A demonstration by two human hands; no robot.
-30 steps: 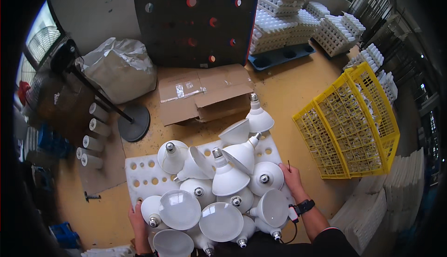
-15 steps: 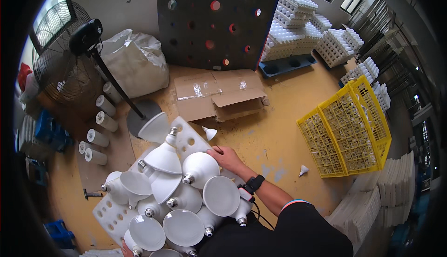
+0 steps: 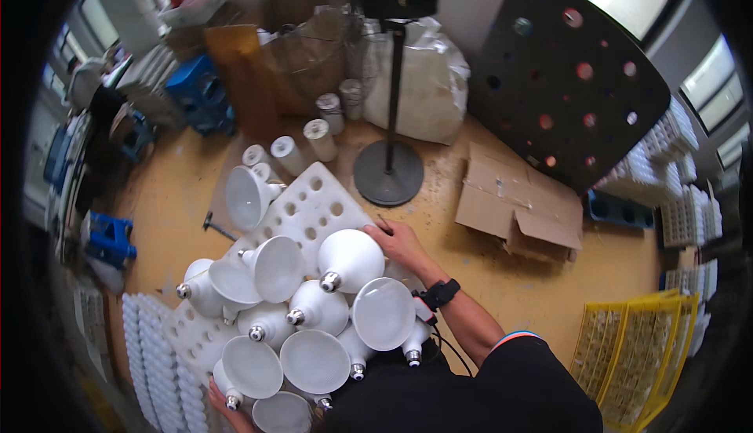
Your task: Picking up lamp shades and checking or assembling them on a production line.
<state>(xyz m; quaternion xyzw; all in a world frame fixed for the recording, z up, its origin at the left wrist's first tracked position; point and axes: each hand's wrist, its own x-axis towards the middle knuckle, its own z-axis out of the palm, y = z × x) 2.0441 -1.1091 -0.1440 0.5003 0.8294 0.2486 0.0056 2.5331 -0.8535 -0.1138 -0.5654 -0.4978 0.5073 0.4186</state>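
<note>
A white foam tray [image 3: 321, 198] with round holes is held tilted in front of me. Several white reflector light bulbs [image 3: 351, 260] with metal screw bases lie heaped on it, facing different ways. My right hand [image 3: 398, 245] grips the tray's far right edge, with the thumb on top. At the near left end, my left hand [image 3: 227, 408] is closed round the edge beside the lowest bulbs; part of it is hidden. One bulb [image 3: 248, 198] rests on its side against the tray's far left edge.
Ahead stands a black fan pole on a round base [image 3: 388, 174], near white cylinders [image 3: 320, 140]. A flattened cardboard box [image 3: 518, 201] lies right, a yellow crate [image 3: 631, 362] beyond. Stacked egg-tray-like white packs [image 3: 157, 362] stand left of the tray; blue stools [image 3: 110, 238] farther left.
My view has turned left, and the tray has come round with me. The upper bulbs have shifted: the upright one is gone from the top, and one lies at the far left edge.
</note>
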